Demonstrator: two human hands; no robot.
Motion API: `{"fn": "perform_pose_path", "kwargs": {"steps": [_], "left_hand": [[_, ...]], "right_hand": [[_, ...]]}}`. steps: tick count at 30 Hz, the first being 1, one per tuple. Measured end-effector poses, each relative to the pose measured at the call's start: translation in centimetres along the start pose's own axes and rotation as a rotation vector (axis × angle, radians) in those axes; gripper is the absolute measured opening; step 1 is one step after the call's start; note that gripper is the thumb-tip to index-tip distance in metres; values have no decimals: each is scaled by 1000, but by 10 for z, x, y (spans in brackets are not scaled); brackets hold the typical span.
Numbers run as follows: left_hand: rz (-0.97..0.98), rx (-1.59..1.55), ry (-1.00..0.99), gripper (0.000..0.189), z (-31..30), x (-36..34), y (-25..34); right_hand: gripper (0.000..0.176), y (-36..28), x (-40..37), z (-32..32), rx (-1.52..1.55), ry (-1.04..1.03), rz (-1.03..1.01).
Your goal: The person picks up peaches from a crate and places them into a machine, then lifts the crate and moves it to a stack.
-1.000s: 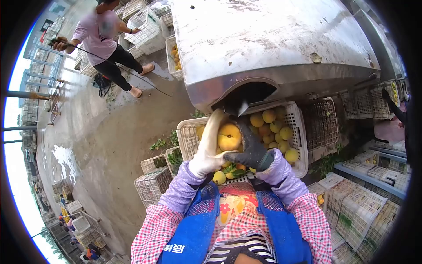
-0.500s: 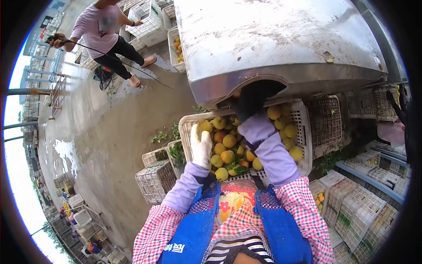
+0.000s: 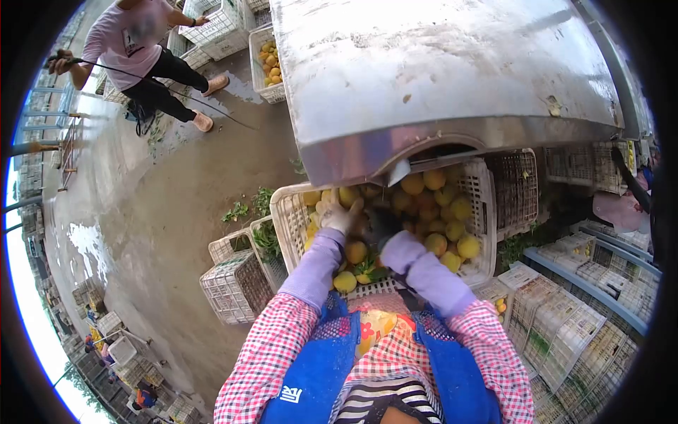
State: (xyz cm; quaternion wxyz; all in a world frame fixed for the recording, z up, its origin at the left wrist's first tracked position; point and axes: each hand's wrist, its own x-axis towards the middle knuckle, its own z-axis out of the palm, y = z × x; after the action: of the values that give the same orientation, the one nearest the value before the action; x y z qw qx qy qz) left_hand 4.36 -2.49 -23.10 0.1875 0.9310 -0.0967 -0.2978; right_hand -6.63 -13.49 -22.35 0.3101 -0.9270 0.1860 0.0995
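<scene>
A white plastic crate (image 3: 484, 244) full of yellow-orange fruit (image 3: 436, 244) stands right in front of me, under the edge of a metal machine (image 3: 438, 78). My left hand (image 3: 337, 214), in a white glove, is among the fruit on the crate's left side, thumb apart from the fingers. My right hand (image 3: 382, 225), in a black glove, reaches into the fruit near the middle, close to my left hand. Its fingers are dark and blurred. Green leaves (image 3: 366, 266) lie among the fruit near my body.
Empty crates (image 3: 236, 286) stand at the left, beside one with leaves (image 3: 267, 240). A person (image 3: 148, 53) holding a thin rod stands at the upper left near a fruit crate (image 3: 268, 67). Stacked crates (image 3: 558, 325) fill the lower right, with a blue rail (image 3: 586, 286).
My right hand has come down out of the machine's opening into the fruit. My left hand has moved from the crate's left side inward over the fruit. The view has shifted slightly.
</scene>
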Motion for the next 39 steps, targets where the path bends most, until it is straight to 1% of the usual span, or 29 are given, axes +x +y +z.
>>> {"fn": "perform_pose_path", "kwargs": {"steps": [1,3,5,8,9,11,12,13,15,16,17,20,21,23,24,25,26,27,30,31,32,34,35,36,37,38,39], "left_hand": [[21,63,57,88,12,2,-4],[29,80,-2,84,24,10,-10],[52,76,-53,79,28,18,-16],[63,-131,192,66,23,9,-25],[32,-433,84,60,13,2,-25],[-51,-1042,-145,49,-29,-19,-17],[80,-1031,-366,35,-52,-24,-22],[19,-1084,-420,35,-73,-43,-9],[29,-1182,-391,36,-101,-84,8],[106,-1222,-308,36,-107,-97,16],[184,-1257,-229,36,-114,-108,25],[271,-1371,-221,38,-141,-128,49],[255,-1360,-257,37,-150,-135,56],[193,-1388,-254,35,-160,-145,65],[162,-1402,-244,35,-163,-146,68],[279,-1427,-204,33,-165,-145,69],[378,-1308,-184,32,-171,-145,67],[471,-1191,-166,32,-178,-144,65],[528,-1104,-155,34,-189,-147,79],[442,-1172,-201,36,-189,-146,78],[357,-1238,-247,38,-188,-143,78],[385,-1256,-122,43,-173,-136,69],[395,-1263,-57,46,-168,-135,64],[426,-1229,-64,58,-177,-139,63],[420,-1252,8,65,-170,-142,61],[411,-1272,80,72,-162,-143,57],[440,-1211,81,75,-157,-139,53]], "right_hand": [[49,4,6,20,-49,-88,49],[53,5,2,40,-91,-197,101],[58,6,-1,51,-73,-222,126],[65,2,1,33,82,-195,112],[67,2,-1,20,186,-171,93],[72,6,-14,-8,486,-98,37],[80,15,-24,-12,664,-60,21],[85,-4,-38,-41,798,5,-65],[89,-27,-55,-78,901,21,-107],[91,-37,-60,-92,952,28,-137],[93,-47,-66,-104,923,65,-166],[96,-73,-76,-132,828,179,-245],[98,-79,-78,-137,769,220,-241],[102,-88,-77,-150,650,299,-240],[102,-89,-75,-161,654,248,-298],[102,-89,-76,-175,660,195,-353],[103,-91,-79,-186,665,143,-402],[96,-101,-83,-190,1121,55,-197],[84,-96,-82,-196,970,-61,-199],[74,-97,-82,-196,777,60,-247],[73,-97,-78,-193,647,189,-301],[71,-99,-69,-185,378,442,-405],[71,-101,-58,-187,291,604,-432],[72,-103,-43,-190,202,765,-457],[68,-98,-27,-188,15,910,-473],[68,-91,-9,-181,61,893,-430],[69,-77,18,-158,-2,939,-392]]}}
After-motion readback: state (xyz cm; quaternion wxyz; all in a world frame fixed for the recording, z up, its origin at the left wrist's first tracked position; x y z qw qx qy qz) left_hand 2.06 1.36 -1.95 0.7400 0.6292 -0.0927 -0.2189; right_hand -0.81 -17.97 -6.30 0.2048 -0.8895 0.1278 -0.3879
